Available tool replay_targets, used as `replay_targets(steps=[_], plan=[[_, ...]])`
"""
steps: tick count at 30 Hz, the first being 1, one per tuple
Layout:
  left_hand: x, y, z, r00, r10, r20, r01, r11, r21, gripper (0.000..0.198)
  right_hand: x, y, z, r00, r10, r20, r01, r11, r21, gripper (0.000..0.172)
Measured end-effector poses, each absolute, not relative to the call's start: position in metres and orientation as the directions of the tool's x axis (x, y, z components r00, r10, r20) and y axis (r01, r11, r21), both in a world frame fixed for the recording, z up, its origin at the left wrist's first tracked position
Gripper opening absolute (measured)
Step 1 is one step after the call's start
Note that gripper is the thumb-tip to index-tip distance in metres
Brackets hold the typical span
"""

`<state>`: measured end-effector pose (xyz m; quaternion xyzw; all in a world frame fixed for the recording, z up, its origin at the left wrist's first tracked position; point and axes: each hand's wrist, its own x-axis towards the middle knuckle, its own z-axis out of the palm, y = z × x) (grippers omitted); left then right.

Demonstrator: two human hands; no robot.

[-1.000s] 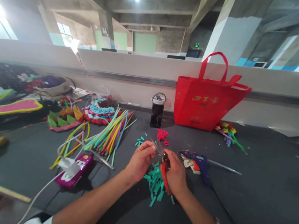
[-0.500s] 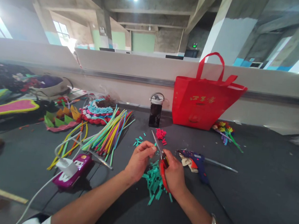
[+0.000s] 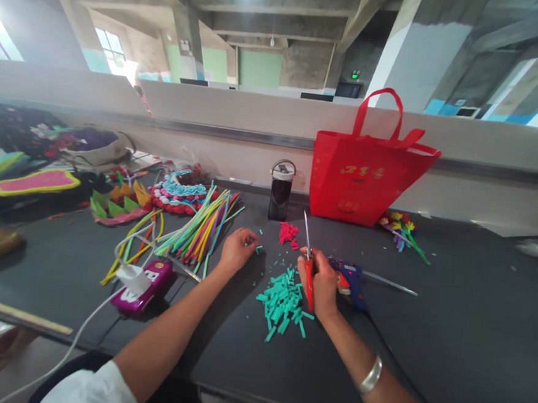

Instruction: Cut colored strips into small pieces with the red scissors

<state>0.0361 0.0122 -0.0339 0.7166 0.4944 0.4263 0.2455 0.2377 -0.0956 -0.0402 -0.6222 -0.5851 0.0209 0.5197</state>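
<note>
My right hand (image 3: 322, 282) is wrapped round the red handles of a pair of scissors (image 3: 309, 272), blades pointing away from me and looking closed. Left of it, my left hand (image 3: 238, 248) is low over the table with its fingers curled together, next to a few small green pieces (image 3: 259, 249). Whatever is between those fingers is hidden. Between my forearms lies a loose pile of green cut strips (image 3: 283, 301). Beyond it is a small heap of red pieces (image 3: 287, 233). Tiny green scraps lie between the two piles.
A glue gun (image 3: 353, 281) with a clear stick lies beside my right hand. Colourful craft stems (image 3: 202, 227) and a purple power strip (image 3: 145, 288) are on the left. A bottle (image 3: 280, 193) and a red bag (image 3: 356, 177) stand at the back.
My left hand has moved left, away from the scissors, to the small green pieces. My right hand has shifted slightly right with the scissors, uncovering more of the green pile.
</note>
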Motion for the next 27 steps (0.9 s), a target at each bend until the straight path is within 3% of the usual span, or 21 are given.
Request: replay_targets(steps=[6,12,16,20,22,24,27], plan=[[0.055,-0.006,-0.030,0.249,0.906,0.341,0.427,-0.419,0.801,0.007,0.239,-0.094,-0.044,0.325,0.718,0.615,0.688,0.268,-0.675,0.025],[0.089,-0.031,-0.021,0.497,0.836,0.234,0.520,-0.502,0.691,0.010,0.240,-0.092,-0.047,0.328,0.714,0.618,0.690,0.265,-0.673,0.028],[0.106,-0.037,-0.024,0.475,0.871,0.126,0.618,-0.432,0.657,0.015,0.240,-0.092,-0.047,0.325,0.719,0.614,0.692,0.262,-0.673,0.028],[0.107,-0.037,-0.027,0.452,0.889,0.069,0.609,-0.364,0.705,0.010,0.239,-0.092,-0.045,0.332,0.730,0.598,0.671,0.262,-0.693,0.028],[0.101,-0.037,-0.026,0.438,0.899,0.005,0.475,-0.237,0.847,0.004,0.239,-0.093,-0.044,0.345,0.729,0.591,0.662,0.258,-0.704,0.028],[0.093,-0.037,-0.023,0.448,0.891,-0.072,0.215,-0.029,0.976,0.007,0.238,-0.093,-0.043,0.349,0.731,0.586,0.652,0.260,-0.713,0.028],[0.081,-0.036,-0.013,0.508,0.855,-0.101,-0.124,0.189,0.974,0.018,0.237,-0.092,-0.043,0.332,0.753,0.567,0.633,0.268,-0.726,0.029]])
